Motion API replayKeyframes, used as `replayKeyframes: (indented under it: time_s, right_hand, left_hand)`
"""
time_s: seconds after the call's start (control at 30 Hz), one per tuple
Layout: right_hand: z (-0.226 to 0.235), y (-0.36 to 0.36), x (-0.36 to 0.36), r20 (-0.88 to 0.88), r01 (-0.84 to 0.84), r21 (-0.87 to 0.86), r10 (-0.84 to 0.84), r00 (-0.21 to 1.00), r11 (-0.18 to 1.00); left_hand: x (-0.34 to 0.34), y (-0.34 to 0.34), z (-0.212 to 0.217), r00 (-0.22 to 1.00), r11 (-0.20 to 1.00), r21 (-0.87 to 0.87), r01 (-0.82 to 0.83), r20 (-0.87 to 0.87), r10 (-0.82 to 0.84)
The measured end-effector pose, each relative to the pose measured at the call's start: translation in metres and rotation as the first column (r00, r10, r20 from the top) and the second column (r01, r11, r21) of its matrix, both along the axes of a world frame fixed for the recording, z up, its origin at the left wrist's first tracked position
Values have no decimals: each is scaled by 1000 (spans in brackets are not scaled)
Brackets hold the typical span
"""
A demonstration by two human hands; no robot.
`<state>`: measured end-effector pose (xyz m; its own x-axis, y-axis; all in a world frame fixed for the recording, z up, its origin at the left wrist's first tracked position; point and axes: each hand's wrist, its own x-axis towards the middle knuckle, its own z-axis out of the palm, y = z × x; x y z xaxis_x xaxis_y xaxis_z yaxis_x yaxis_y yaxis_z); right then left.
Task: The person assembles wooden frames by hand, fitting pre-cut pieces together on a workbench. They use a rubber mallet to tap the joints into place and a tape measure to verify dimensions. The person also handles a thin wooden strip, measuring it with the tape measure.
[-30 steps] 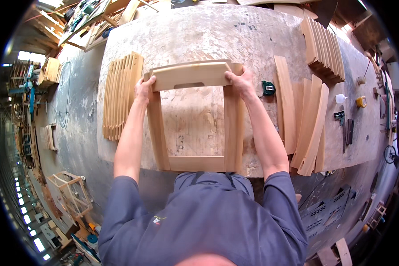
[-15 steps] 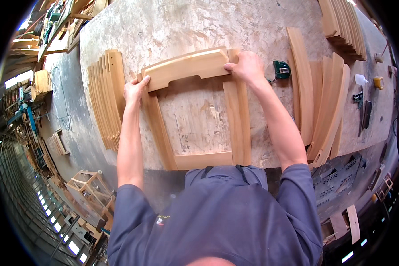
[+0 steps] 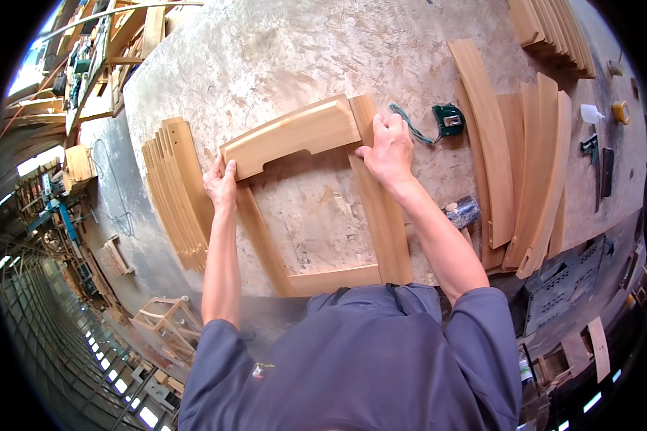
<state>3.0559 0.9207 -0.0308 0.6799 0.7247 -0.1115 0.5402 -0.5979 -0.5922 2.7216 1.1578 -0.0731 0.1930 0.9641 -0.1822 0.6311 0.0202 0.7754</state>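
A wooden frame lies on the bench, made of a notched top rail (image 3: 295,136), a left upright (image 3: 262,237), a right upright (image 3: 381,223) and a bottom rail (image 3: 336,279). At the upper left corner my left hand (image 3: 221,185) is closed on the frame, thumb against the end of the notched rail and fingers round the outer side. My right hand (image 3: 391,151) grips the right upright just below its joint with that rail, thumb on the inner edge. The right upright's top end shows beyond the rail's end.
Stacked slats (image 3: 176,190) lie left of the frame. Right of it are a green tape measure (image 3: 448,120) with a strap, a dark cylindrical tool head (image 3: 463,211) partly behind my forearm, and long curved boards (image 3: 485,136). More boards (image 3: 553,32) stand at the far right.
My right hand has moved off the notched rail down onto the right upright. The rail's right end sits lower in view against that upright. The tool head has come into view beside my right forearm.
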Motion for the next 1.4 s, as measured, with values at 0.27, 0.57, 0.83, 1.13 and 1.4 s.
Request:
replayKeyframes:
  time_s: [0.27, 0.57, 0.83, 1.13, 1.4]
  right_hand:
    - [1, -29, 59, 275, -313, 27, 294, 915, 950]
    - [-3, -74, 110, 581, -198, -345, 375, 722, 917]
    - [74, -116, 73, -919, 436, 375, 267, 289, 819]
    - [31, -152, 29, -719, 341, -85, -295, 630, 936]
    - [69, -97, 49, 472, 95, -290, 57, 880, 952]
  left_hand:
    - [2, 1, -5, 992, 995, -8, -98, -78, 97]
    - [-22, -37, 22, 928, 931, 61, -360, 128, 351]
    - [13, -194, 125, 970, 945, 264, 194, 94, -225]
    - [-88, -101, 36, 908, 913, -66, -404, 97, 408]
    - [-45, -12, 37, 975, 988, -93, -124, -194, 104]
